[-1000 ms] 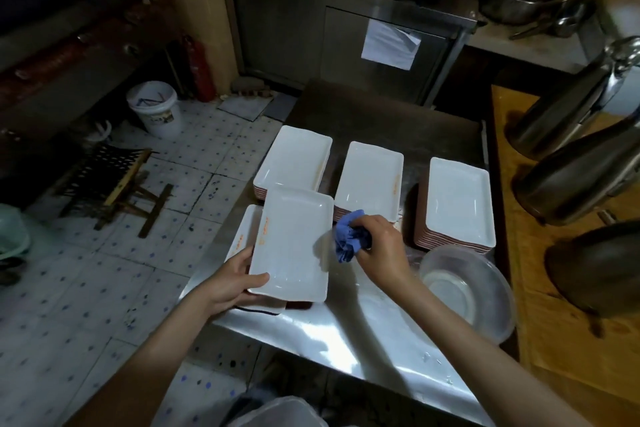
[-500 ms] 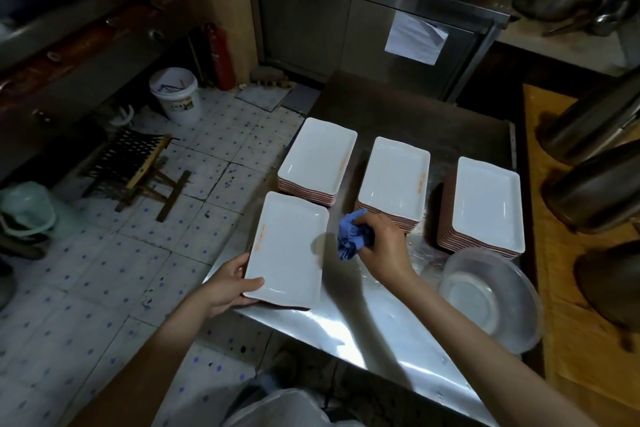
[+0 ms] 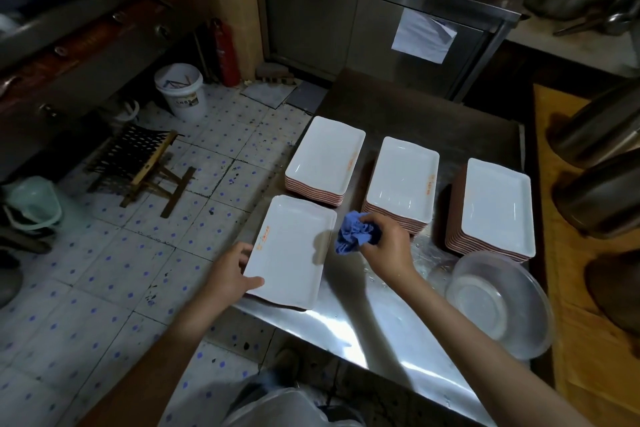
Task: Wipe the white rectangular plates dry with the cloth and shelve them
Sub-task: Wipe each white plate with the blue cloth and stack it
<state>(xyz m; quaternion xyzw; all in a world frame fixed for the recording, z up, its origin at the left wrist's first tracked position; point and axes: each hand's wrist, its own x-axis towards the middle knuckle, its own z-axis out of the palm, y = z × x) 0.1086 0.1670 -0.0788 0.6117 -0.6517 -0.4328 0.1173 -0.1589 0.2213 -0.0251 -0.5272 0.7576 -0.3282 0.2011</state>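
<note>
1 white rectangular plate [image 3: 292, 251] lies flat at the table's near-left edge, orange print along its left rim. At its 3 o'clock, a crumpled blue cloth [image 3: 353, 233], bunched up. From 12 to 2 o'clock, 3 plate stacks [image 3: 325, 159] sit side by side.

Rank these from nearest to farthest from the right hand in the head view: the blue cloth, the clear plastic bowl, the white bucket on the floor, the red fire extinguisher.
From the right hand:
1. Blue cloth, bunched in that hand's fingers.
2. Clear plastic bowl, on the steel table to its right.
3. White bucket, on the tiled floor, far left.
4. Red fire extinguisher, against the wall behind the bucket; these last two are nearly equal.
</note>
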